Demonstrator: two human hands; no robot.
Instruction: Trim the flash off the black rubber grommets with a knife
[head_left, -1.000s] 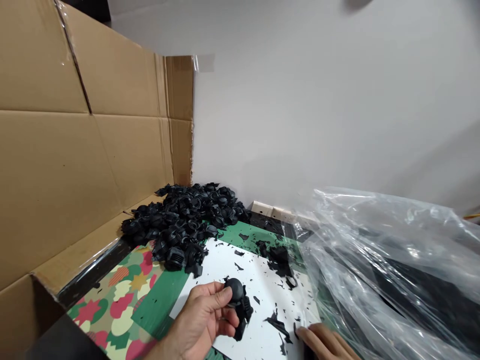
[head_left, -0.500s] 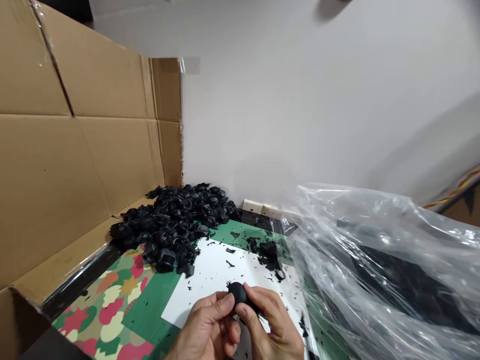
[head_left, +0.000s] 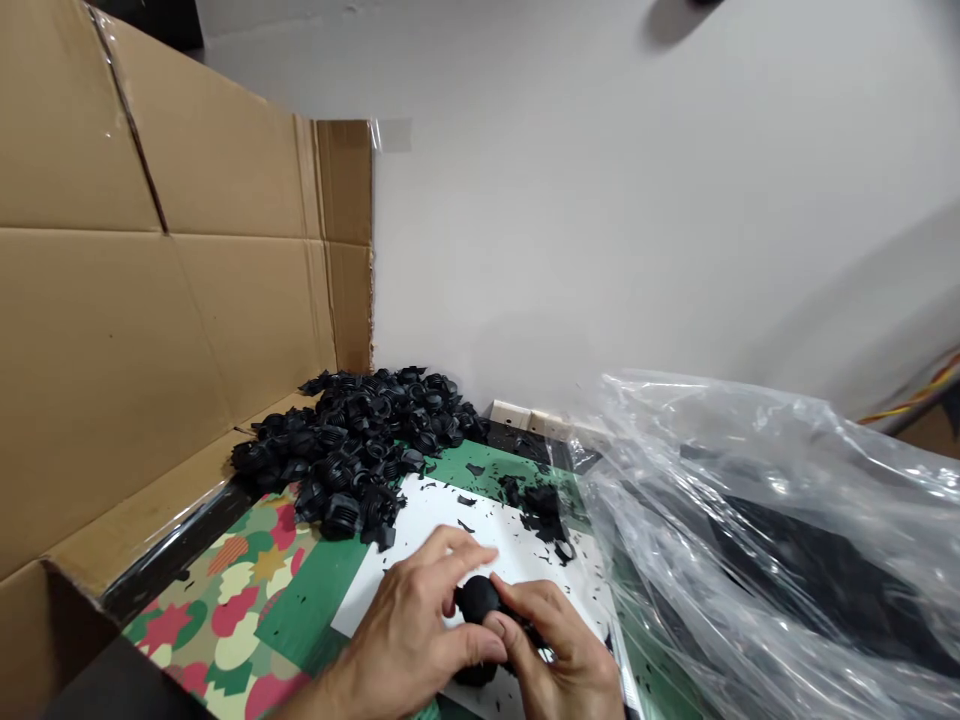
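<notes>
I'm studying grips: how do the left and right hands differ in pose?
The left hand holds thumb and index finger apart; the right hand pinches the round black part between its own. The left index finger extends past the part's far edge; the right one stops at its side. Both are bare.

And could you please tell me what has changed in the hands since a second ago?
The right hand has moved left, from the scraps beside the clear plastic, and taken hold of the round black piece. The left hand has loosened its pinch, its thumb and forefinger now spread around the piece. The black pile and cardboard stayed put.
</notes>
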